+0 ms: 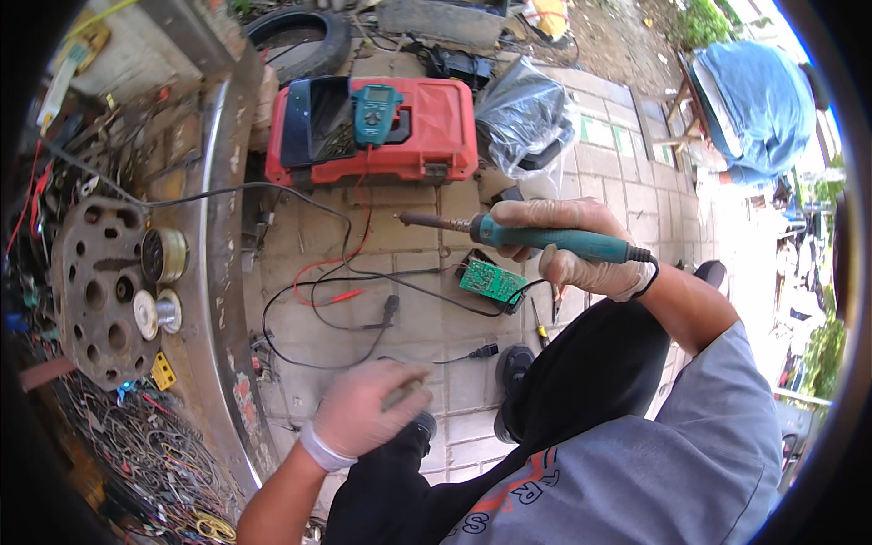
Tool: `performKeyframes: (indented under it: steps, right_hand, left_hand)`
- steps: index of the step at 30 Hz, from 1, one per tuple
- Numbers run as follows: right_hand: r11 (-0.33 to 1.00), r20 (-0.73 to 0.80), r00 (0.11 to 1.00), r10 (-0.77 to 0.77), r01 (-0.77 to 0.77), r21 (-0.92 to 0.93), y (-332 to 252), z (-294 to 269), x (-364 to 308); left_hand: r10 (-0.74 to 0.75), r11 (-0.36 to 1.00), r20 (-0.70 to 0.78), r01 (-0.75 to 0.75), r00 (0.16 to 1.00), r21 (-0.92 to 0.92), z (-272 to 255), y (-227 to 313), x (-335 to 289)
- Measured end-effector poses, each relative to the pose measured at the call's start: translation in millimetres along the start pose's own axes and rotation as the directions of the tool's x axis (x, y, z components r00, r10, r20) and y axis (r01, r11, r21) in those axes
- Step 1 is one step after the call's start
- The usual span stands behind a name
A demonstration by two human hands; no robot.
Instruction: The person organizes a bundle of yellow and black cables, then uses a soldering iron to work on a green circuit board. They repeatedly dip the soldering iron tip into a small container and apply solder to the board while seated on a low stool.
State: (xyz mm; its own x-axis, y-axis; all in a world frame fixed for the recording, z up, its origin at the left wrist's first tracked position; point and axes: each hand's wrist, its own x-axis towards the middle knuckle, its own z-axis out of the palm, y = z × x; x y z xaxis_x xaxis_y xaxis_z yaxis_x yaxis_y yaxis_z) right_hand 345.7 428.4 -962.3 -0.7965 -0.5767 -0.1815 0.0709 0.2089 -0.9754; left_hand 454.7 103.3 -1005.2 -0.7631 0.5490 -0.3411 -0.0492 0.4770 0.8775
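Note:
My right hand [568, 245], gloved, grips a teal-handled soldering iron [536, 238] held level, its dark tip pointing left over the paving. Just below the iron a small green circuit board [492, 282] lies on the paving stones. My left hand [363, 409], also gloved, is closed around a small greyish object [404, 392] near my knee; what it is I cannot tell. Red and black test leads [341, 295] trail across the ground toward a teal multimeter [375, 113] resting on a red tool case [427, 132].
A curved metal edge [213, 300] runs down the left, beside a perforated metal disc [95, 291], solder spools [163, 256] and a tangle of scrap wires [136, 445]. A tyre [300, 36], a grey plastic bag [527, 113] and a blue-covered object [758, 104] stand behind.

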Motion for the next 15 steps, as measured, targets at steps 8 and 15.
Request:
performKeyframes:
  steps: [8, 15]
  right_hand:
    - [0.976, -0.348, 0.927, -0.141, 0.19, 0.11, 113.7, -22.6, -76.2]
    - [0.957, -0.845, 0.528, -0.088, 0.281, 0.076, 189.0, 16.5, -125.2]
  left_hand:
    - [0.139, 0.828, 0.086, -0.164, 0.986, 0.536, 31.5, -7.4, 148.9]
    - [-0.378, 0.754, 0.433, 0.0, 0.818, 0.657, 127.8, -42.8, 152.6]
